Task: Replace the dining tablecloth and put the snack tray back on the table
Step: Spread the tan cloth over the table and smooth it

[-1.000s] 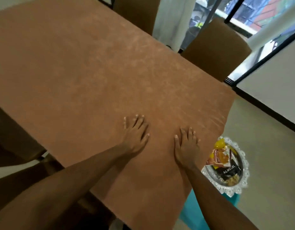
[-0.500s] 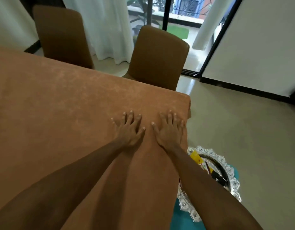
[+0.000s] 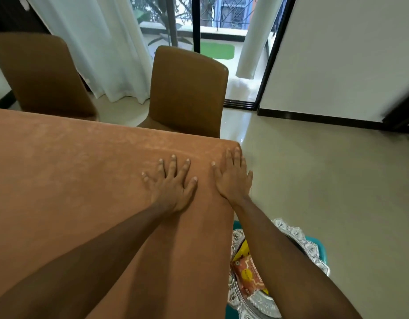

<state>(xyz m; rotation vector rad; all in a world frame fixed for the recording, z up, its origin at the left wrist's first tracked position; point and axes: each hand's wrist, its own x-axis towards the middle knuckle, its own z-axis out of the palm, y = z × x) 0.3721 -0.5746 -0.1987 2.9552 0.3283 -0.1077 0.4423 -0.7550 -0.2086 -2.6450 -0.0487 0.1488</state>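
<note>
**Both palms flat on the rust-brown tablecloth, snack tray off the table**

The rust-brown tablecloth [image 3: 72, 180] covers the dining table and fills the view from 9 o'clock down to 6 o'clock, with its far right corner just right of centre. Pale glossy floor [image 3: 332, 185] spreads from 3 to 5 o'clock. A white curtain [image 3: 95, 42] hangs at 11 o'clock. Two brown upholstered chairs stand along the far edge of the table: the nearer chair [image 3: 189, 93] at 12 o'clock and the farther chair [image 3: 42, 74] at 10 o'clock.

The silver snack tray [image 3: 297, 233], with a scalloped rim, sits at 5 o'clock, below and just beside the table's right edge. It rests on something teal [image 3: 237, 224], possibly a stool, mostly hidden.

The left hand [image 3: 173, 183] lies palm down on the cloth with its fingers spread wide. The right hand [image 3: 232, 178] lies flat just beside it at the corner, fingers straight and closer together. Neither holds anything.

In the tray lie an orange snack packet [image 3: 247, 272] and a yellow packet [image 3: 243, 248], partly hidden by the right forearm.
</note>
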